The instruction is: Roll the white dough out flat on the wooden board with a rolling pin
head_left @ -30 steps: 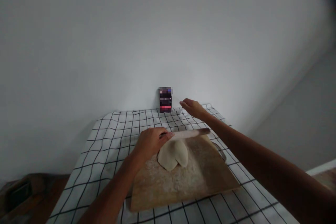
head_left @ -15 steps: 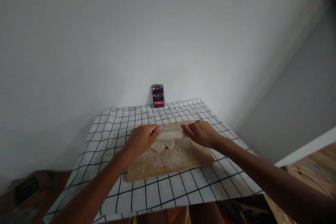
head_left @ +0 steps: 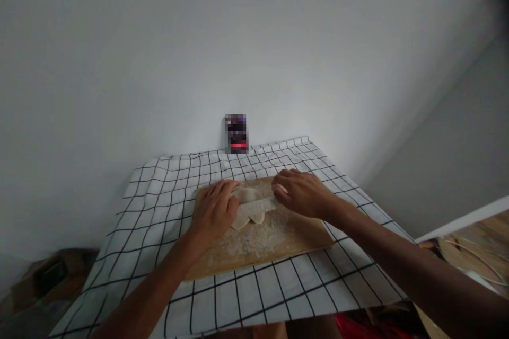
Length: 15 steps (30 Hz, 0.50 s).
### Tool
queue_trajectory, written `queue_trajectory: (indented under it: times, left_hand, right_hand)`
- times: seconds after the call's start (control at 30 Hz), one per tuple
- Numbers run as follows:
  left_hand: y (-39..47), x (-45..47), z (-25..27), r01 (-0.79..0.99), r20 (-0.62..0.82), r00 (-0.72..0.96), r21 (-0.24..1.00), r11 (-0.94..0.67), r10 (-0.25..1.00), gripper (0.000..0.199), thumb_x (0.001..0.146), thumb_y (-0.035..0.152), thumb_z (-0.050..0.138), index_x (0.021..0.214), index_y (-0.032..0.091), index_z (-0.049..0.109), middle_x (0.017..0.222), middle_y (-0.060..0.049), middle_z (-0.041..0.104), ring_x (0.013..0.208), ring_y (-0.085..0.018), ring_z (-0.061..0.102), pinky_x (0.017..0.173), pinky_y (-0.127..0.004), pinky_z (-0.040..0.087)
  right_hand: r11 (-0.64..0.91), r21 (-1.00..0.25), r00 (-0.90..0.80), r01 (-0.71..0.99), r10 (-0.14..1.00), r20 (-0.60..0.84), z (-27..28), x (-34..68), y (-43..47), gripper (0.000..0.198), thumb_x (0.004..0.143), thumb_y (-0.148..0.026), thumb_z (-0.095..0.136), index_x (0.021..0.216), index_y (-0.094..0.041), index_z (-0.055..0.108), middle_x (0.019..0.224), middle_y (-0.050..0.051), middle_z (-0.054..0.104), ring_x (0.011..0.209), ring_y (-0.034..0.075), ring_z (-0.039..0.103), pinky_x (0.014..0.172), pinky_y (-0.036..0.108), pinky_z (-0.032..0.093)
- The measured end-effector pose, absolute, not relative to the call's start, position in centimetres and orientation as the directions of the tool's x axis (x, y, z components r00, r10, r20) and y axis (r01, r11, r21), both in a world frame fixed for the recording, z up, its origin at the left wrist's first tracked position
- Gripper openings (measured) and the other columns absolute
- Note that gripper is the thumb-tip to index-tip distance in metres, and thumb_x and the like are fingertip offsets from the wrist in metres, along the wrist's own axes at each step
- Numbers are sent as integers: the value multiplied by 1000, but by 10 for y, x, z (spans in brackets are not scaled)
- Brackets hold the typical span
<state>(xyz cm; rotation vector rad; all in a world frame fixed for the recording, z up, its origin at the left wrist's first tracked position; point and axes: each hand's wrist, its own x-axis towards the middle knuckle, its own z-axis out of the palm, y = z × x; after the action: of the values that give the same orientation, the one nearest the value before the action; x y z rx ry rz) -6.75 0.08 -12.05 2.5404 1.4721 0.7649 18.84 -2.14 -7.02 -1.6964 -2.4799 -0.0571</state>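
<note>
A pale, flour-dusted rolling pin [head_left: 257,205] lies across a piece of flattened dough [head_left: 243,220]. Dough shows on both the near and far sides of the pin, and its near edge has a notch. My left hand [head_left: 217,207] is over the pin's left end, fingers close together and bent over it. At the right end, my right hand [head_left: 301,193] curls around the pin with the thumb toward the middle. Both pin ends are hidden under my hands. Beneath everything is a wooden board [head_left: 238,260] dusted with flour.
A white tablecloth with black grid lines [head_left: 274,291] covers the table under the board. A blurred, dark upright phone-like object [head_left: 237,134] leans on the wall [head_left: 254,53] at the back. A brown box [head_left: 51,278] sits low at the left.
My fingers have loosened from a tight grip and now reach forward over the pin. More dough shows beyond the pin's far side. The view has tilted slightly.
</note>
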Motion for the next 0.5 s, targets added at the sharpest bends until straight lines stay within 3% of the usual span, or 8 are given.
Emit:
queue_trajectory:
  times: [0.13, 0.3, 0.5]
  left_hand:
    - [-5, -68, -123, 810, 367, 410, 273, -518, 835, 42, 101, 20, 40, 138, 19, 60, 140, -10, 69, 133, -27, 61, 119, -48, 43]
    - [-16, -66, -122, 838, 413, 427, 154, -523, 805, 44, 105, 26, 36, 141, 16, 59, 147, -16, 66, 139, -32, 58, 121, -56, 40]
    - [-28, -61, -121, 866, 457, 410, 76, -494, 789, 50, 107, 33, 37, 149, 13, 55, 155, -19, 61, 147, -39, 52, 123, -65, 36]
  right_hand:
    - [374, -85, -357, 924, 920, 163, -81, 192, -19, 40, 110, -37, 41, 131, -22, 71, 141, 11, 71, 125, 29, 68, 103, 42, 53]
    - [400, -148, -362, 905, 903, 230, -98, 195, -32, 44, 111, -36, 38, 134, -20, 72, 148, 12, 68, 140, 32, 60, 119, 51, 45]
    - [360, -197, -309, 912, 918, 250, -121, 197, -51, 48, 113, -37, 33, 146, -23, 66, 158, 10, 60, 150, 31, 52, 126, 59, 37]
